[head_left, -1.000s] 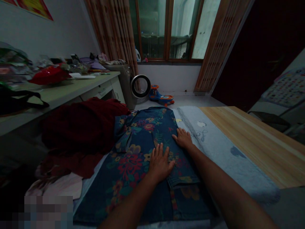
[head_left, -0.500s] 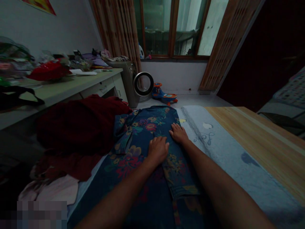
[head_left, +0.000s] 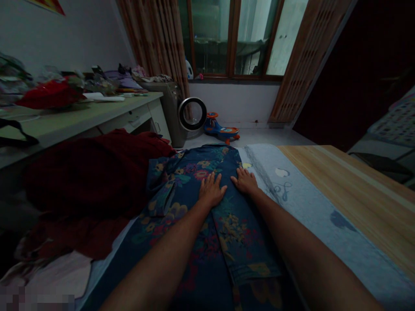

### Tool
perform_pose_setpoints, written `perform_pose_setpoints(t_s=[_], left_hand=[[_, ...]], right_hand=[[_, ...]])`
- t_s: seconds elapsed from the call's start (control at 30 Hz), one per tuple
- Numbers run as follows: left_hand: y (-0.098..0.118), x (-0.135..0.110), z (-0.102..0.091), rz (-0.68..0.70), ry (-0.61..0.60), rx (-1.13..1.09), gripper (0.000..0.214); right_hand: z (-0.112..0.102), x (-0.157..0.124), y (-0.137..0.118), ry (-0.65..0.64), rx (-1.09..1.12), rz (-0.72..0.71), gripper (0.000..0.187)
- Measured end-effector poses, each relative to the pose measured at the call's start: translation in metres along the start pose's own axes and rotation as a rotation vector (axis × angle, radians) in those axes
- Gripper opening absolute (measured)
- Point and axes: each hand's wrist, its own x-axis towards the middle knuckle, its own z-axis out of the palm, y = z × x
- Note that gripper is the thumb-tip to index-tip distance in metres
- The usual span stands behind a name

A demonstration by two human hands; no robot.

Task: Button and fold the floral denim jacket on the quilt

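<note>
A dark blue floral garment (head_left: 181, 242) with long sleeves lies spread out before me, its collar end far from me. The right sleeve (head_left: 240, 242) is laid down along the body, cuff toward me; the left sleeve (head_left: 162, 201) is bent at the side. My left hand (head_left: 211, 190) rests flat on the middle of the garment, fingers spread. Near the garment's right edge, my right hand (head_left: 245, 180) lies open on the cloth with its fingers apart. Neither hand grips the fabric.
A light blue patterned mat (head_left: 301, 207) lies under the garment, beside a bare wooden board (head_left: 356, 181). Dark red clothes (head_left: 97, 177) are heaped at left, below a cluttered desk (head_left: 81, 121). Beyond stand a washing machine (head_left: 173, 114) with its door open and a ride-on toy (head_left: 220, 129).
My left hand has moved slightly away from me over the garment, and its fingers have spread from a curled pose. My right hand stays near the right edge, fingers spread wider.
</note>
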Motion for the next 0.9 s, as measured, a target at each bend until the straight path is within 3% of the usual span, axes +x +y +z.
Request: perform_pose_setpoints(t_s=[0.13,0.27,0.4,0.6,0.7,0.8,0.9], left_hand=[[0.000,0.001,0.002,-0.008,0.028,0.009,0.068],[-0.001,0.001,0.006,-0.021,0.045,0.024,0.068],[-0.001,0.001,0.008,-0.021,0.055,0.028,0.067],[-0.001,0.000,0.006,-0.023,0.056,0.010,0.067],[0.000,0.000,0.005,-0.027,0.055,0.001,0.067],[0.000,0.000,0.004,-0.027,0.056,-0.004,0.068],[0.001,-0.001,0.003,-0.024,0.061,-0.003,0.067]], right_hand=[[-0.010,0.018,0.000,0.062,0.001,0.099,0.069],[-0.011,0.039,-0.018,0.169,0.024,-0.021,0.066],[-0.003,0.054,-0.025,0.058,0.034,-0.171,0.065],[-0.001,0.065,0.007,0.018,0.015,-0.053,0.068],[-0.007,0.061,0.021,0.014,-0.005,0.019,0.066],[-0.011,0.042,0.018,0.063,-0.038,0.060,0.064],[-0.008,0.007,0.002,0.177,-0.056,-0.089,0.062]])
